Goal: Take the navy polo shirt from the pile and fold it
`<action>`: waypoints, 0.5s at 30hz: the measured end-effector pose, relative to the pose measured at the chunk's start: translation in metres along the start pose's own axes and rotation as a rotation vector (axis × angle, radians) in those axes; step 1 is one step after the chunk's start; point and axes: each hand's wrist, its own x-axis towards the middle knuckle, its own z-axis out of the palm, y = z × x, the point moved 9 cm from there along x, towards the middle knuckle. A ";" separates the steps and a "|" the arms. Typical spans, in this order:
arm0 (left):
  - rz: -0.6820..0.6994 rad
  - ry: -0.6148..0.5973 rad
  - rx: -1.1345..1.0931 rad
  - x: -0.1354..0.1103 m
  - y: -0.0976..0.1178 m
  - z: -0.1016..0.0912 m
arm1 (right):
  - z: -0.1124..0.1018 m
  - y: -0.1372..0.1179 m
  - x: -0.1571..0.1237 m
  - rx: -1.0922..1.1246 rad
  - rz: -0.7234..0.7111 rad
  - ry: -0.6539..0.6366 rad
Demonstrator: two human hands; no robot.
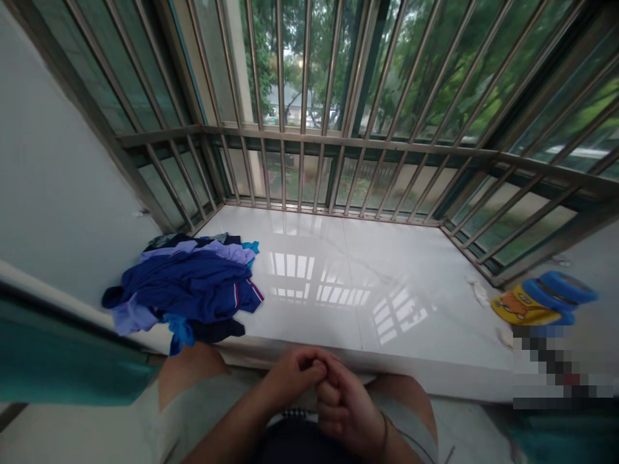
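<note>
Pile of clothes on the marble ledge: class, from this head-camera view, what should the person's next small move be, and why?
Probably unclasp and extend the left hand toward the pile of clothes. It is clasped with the right hand just behind the near edge of the marble ledge, holding nothing, and the pile sits ahead to the left.

The left hand [293, 377] and right hand [345, 412] clasp each other, holding nothing, just in front of the ledge [367, 303] and above the person's 2 bare knees [188, 374]. On the left part of the ledge lies a heap of blue and purple clothes [186, 290]. At its right end sits a yellow-and-blue object [546, 299], with small white scraps [478, 293] beside it. Behind the ledge stand metal bars [348, 84], with trees [411, 58] beyond.
</note>
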 end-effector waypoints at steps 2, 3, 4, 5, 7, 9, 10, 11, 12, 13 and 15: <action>-0.187 0.138 -0.121 0.007 -0.086 -0.016 | -0.061 0.018 0.021 0.004 0.043 0.071; -0.268 0.163 -0.192 0.008 -0.125 -0.019 | -0.085 0.028 0.030 0.001 0.060 0.078; -0.330 0.183 -0.265 0.007 -0.159 -0.022 | -0.105 0.039 0.038 -0.012 0.093 0.078; -0.375 0.193 -0.326 0.006 -0.188 -0.024 | -0.123 0.049 0.046 -0.029 0.106 0.087; -0.426 0.210 -0.397 0.002 -0.230 -0.028 | -0.150 0.064 0.057 -0.061 0.109 0.124; -0.429 0.204 -0.417 0.001 -0.254 -0.031 | -0.170 0.074 0.064 -0.062 0.094 0.170; -0.420 0.196 -0.414 0.002 -0.260 -0.032 | -0.177 0.077 0.067 -0.051 0.092 0.188; -0.409 0.185 -0.403 0.003 -0.264 -0.032 | -0.184 0.080 0.069 -0.036 0.104 0.198; -0.402 0.168 -0.388 0.005 -0.266 -0.033 | -0.190 0.083 0.071 -0.018 0.125 0.203; -0.398 0.152 -0.361 0.007 -0.268 -0.033 | -0.195 0.086 0.072 0.000 0.148 0.203; -0.391 0.132 -0.234 0.011 -0.267 -0.036 | -0.205 0.089 0.074 0.035 0.184 0.191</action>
